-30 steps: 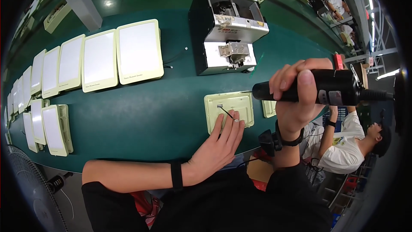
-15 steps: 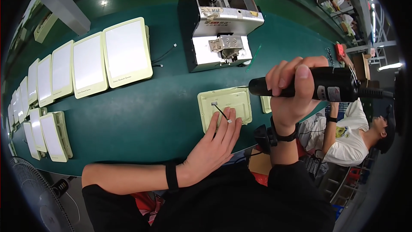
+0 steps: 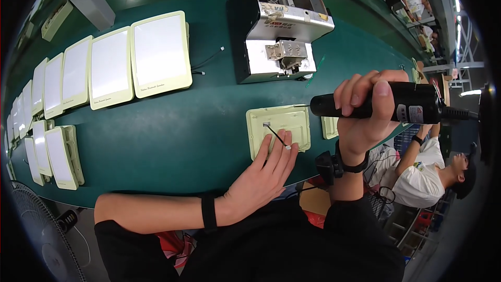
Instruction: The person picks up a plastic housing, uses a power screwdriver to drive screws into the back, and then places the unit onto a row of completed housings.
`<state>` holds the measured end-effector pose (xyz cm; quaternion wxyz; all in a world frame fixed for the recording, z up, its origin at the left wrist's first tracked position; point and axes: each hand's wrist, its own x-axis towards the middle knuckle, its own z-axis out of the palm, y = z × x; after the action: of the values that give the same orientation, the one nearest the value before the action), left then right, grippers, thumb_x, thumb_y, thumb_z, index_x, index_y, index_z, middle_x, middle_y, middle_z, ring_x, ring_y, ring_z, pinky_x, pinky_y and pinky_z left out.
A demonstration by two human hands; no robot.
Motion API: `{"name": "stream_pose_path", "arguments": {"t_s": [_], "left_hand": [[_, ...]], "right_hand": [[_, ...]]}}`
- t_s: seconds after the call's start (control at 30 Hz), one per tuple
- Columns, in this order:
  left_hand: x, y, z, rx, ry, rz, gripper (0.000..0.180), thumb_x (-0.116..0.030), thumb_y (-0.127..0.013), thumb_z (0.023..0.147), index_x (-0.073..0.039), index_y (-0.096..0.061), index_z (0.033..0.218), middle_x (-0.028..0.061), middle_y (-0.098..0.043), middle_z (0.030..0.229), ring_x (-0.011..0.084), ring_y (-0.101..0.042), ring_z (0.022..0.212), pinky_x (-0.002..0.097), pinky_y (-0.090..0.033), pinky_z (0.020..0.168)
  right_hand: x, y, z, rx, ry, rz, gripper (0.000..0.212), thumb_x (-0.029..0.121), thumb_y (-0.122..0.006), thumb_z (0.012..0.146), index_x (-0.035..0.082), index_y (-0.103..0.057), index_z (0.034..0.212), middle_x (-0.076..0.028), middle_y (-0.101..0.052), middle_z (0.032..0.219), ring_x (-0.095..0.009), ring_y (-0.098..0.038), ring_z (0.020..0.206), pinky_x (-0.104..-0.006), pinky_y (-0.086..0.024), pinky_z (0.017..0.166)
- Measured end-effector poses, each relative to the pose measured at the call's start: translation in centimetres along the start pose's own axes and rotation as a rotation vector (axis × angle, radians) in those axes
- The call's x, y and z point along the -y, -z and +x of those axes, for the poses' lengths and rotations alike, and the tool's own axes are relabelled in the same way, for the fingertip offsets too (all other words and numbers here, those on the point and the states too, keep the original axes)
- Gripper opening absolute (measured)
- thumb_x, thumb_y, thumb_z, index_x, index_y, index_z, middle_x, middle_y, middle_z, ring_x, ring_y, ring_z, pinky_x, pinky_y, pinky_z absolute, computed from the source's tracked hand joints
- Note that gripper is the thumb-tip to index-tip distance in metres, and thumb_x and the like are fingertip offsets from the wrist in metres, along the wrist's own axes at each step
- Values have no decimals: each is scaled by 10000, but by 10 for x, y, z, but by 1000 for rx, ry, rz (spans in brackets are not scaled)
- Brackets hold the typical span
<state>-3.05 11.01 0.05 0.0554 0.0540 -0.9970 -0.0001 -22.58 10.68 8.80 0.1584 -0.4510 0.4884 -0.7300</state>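
A pale green plastic panel (image 3: 258,141) lies on the green table, with a short black cable (image 3: 275,134) coming out of a small slot and ending in a white connector. My left hand (image 3: 269,167) rests on the panel's near edge, fingers stretched out flat beside and under the cable. My right hand (image 3: 368,107) is wrapped round a black electric screwdriver (image 3: 404,102) held sideways. Its thin bit points left and reaches the panel's far right corner; whether it sits in a screw is too small to tell.
A metal machine (image 3: 282,36) stands beyond the panel. Rows of white-faced panels (image 3: 160,55) with pale green frames line the left side. Another pale green piece (image 3: 330,127) lies right of the panel. A co-worker (image 3: 425,177) sits at the right, and a fan (image 3: 44,235) stands lower left.
The view has shifted slightly, so table items appear a little moved. Both hands keep their poses: the left flat on the panel, the right round the screwdriver with its bit at the same corner.
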Motion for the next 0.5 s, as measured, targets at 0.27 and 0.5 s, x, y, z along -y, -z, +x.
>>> {"name": "stream_pose_path", "arguments": {"t_s": [0.27,0.5], "left_hand": [[0,-2,-2,-17,12,34,926,-624,-625,907,74,-474,1496,303,-471,1533,428,-421,1473,537,-334,1223],[-2,-7,-8,-66,39,38,927,-629,-613,911,76,-464,1494,315,-454,1543,443,-428,1456,541,-310,1239]], "right_hand": [[-6,-11,-5,-7,10,-8,138,157,-575,1021,80,-475,965,-46,-465,659,-146,-407,481,-334,-386,485],[-1,-17,2,-44,3,-62,136,150,-591,1018,77,-500,948,-42,-462,666,-149,-405,490,-340,-395,506]]}}
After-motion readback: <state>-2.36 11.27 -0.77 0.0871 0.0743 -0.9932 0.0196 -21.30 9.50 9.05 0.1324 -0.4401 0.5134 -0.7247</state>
